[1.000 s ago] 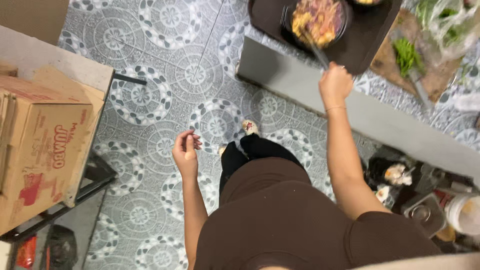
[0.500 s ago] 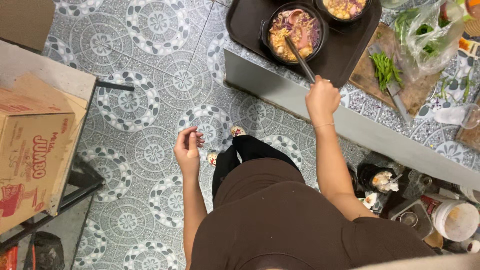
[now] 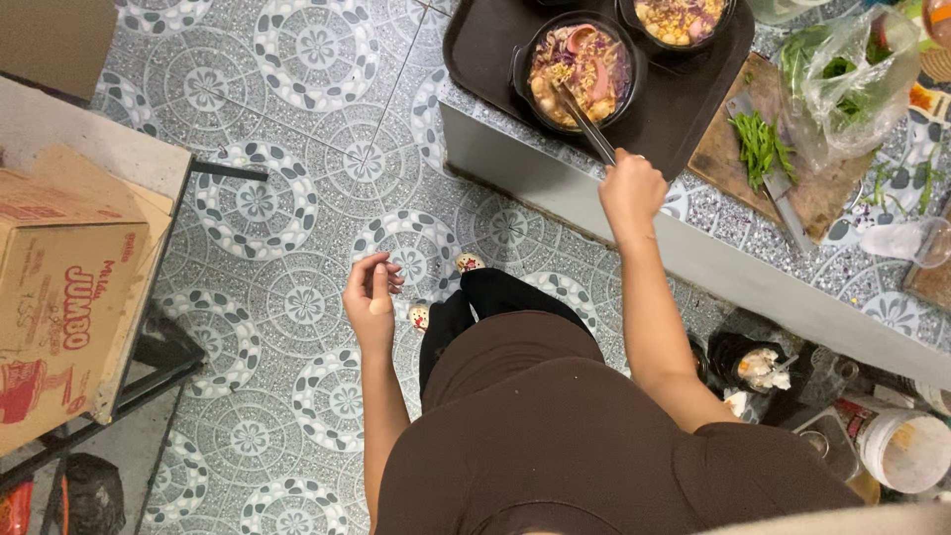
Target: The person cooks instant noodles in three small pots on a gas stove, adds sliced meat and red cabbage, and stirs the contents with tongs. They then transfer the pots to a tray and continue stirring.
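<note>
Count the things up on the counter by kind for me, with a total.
Black bowls of food: 2
Dark tray: 1
Wooden cutting board: 1
Knife: 1
Plastic bag of greens: 1
Total: 6

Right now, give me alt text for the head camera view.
Seen from above, a person's right hand holds metal tongs in a dark bowl of noodles on a brown tray; the left hand hangs empty over patterned floor tiles.

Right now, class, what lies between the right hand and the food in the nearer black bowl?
In the head view, only the metal utensil spans it, running from the right hand into the bowl.
</note>
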Demonstrator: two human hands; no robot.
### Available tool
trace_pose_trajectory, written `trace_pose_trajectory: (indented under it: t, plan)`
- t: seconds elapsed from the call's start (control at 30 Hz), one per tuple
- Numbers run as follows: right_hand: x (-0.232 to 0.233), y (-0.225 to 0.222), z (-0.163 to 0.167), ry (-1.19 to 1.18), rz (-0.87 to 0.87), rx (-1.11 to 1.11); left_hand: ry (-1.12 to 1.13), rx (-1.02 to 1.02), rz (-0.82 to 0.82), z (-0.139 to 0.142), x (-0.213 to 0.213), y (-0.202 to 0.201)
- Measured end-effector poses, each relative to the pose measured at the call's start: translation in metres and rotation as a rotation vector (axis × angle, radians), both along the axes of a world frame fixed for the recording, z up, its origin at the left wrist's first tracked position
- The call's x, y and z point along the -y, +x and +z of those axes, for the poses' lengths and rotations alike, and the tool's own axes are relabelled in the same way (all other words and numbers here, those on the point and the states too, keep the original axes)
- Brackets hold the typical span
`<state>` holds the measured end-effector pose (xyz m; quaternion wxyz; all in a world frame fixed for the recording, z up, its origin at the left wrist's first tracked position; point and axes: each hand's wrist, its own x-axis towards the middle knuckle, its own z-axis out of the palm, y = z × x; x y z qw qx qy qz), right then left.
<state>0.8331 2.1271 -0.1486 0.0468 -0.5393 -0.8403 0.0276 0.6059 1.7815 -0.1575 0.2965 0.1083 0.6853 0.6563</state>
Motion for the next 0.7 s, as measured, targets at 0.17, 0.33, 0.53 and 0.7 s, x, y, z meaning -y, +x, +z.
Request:
trace_pose_trajectory:
  t: [0.17, 0.33, 0.53, 0.7]
  plan:
    - [-0.010, 0.014, 0.011, 0.027, -0.066, -0.087, -0.012, -0.002, 0.026, -0.002, 0.003, 0.000]
    - [-0.029, 0.003, -0.004, -0.006, -0.073, -0.008, 0.004, -0.002, 0.006, 0.001, -0.001, 0.001]
    - [0.002, 0.007, -0.015, -0.037, 0.009, 0.017, -0.017, -0.029, 0.019, 0.006, -0.004, 0.005]
    - [0.004, 0.001, -0.019, -0.029, -0.008, 0.032, -0.005, -0.026, 0.004, 0.003, -0.007, 0.006]
